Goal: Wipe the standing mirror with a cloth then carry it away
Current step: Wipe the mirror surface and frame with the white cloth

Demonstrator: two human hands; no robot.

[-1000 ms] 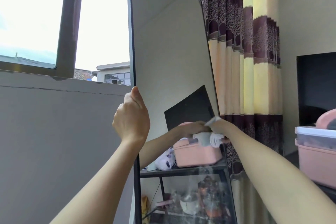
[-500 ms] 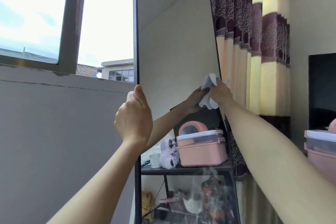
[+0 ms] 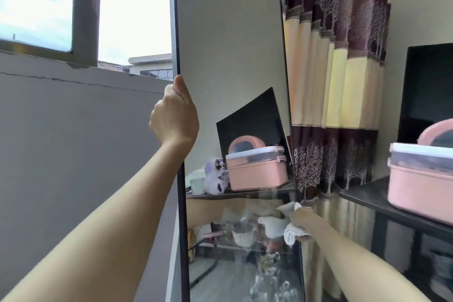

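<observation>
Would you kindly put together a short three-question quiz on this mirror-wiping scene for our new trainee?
1. True or false: the left hand grips the left edge of the standing mirror.
2. Multiple choice: where on the mirror is the white cloth being pressed? A) top left corner B) lower part, near the right edge C) centre of the upper half
3. Fill in: the cloth is held by the ____ hand.

Key: 1 true; 2 B; 3 right.
</observation>
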